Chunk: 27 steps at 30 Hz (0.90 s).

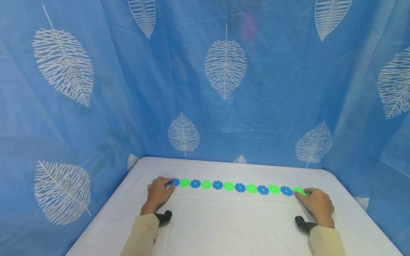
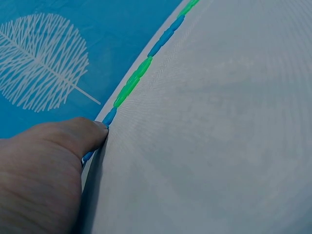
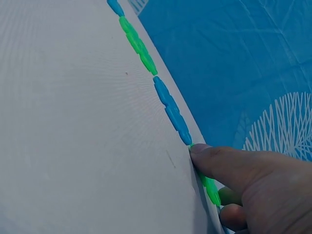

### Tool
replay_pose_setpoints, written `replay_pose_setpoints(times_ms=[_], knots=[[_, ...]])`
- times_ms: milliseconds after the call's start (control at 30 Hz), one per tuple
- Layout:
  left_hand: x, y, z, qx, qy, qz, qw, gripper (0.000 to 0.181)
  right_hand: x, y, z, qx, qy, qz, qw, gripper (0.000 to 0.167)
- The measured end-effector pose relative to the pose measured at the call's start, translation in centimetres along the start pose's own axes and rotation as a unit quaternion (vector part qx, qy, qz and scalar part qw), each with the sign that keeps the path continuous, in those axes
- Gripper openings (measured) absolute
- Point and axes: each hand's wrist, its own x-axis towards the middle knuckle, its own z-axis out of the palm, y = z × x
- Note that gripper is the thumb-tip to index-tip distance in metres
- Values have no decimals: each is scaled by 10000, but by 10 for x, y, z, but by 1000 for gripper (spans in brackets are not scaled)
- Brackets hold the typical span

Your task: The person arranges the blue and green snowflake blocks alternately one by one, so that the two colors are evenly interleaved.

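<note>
Blue and green notched plastic discs (image 1: pixel 229 186) form one long straight row, colours alternating, lying on the white cloth. At the row's left end my left hand (image 1: pixel 158 193) pinches the blue disc (image 1: pixel 175 182) between thumb and fingers. Its thumb (image 2: pixel 95 134) covers part of that disc in the left wrist view. My right hand (image 1: pixel 317 204) holds the green disc (image 1: pixel 299 191) at the right end, thumb on the near side and fingers at its far edge. Neighbouring discs sit edge to edge; whether they interlock I cannot tell.
The white-covered table (image 1: pixel 240 227) has rounded far corners. Blue curtains (image 1: pixel 272 89) with white leaf prints hang behind it and on both sides. Black wrist devices (image 1: pixel 164 217) are strapped beside the beige sleeves (image 1: pixel 141 234).
</note>
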Motion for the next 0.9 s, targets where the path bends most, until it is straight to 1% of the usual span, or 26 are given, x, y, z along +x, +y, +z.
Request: replay_pose_setpoints(times_ms=[133,267,400,500,533,600,700,767,833,900], knots=[[0,0,1,5,30,12,10000,39,-1,-1,-1,-117,-63,-55,9999,80],[0,-1,2,-7,10,16,10000,39,-1,0,-1,-117,-62,-132,9998,81],[2,-2,0,-40,-63,14,10000,41,1,1,1,60,90,-196,9998,77],[3,-6,-3,-129,-146,-31,9998,43,-1,-2,3,409,313,-396,9979,74],[3,-7,-4,-202,-162,-45,9997,43,-3,-4,4,543,414,-503,9964,72],[2,-8,-7,-343,-164,-120,9992,44,-6,-10,4,865,706,-800,9905,67],[3,-8,-11,-617,-97,-203,9978,45,-7,-22,1,1301,1217,-1244,9761,58],[6,-7,-12,-714,-32,-181,9973,46,-6,-32,-2,1437,1469,-1508,9670,55],[10,-5,-13,-817,18,-118,9966,47,-4,-42,-6,1461,1550,-1708,9620,57],[15,-1,-14,-897,64,-12,9959,49,-4,-52,-10,1355,1472,-1886,9614,61]])
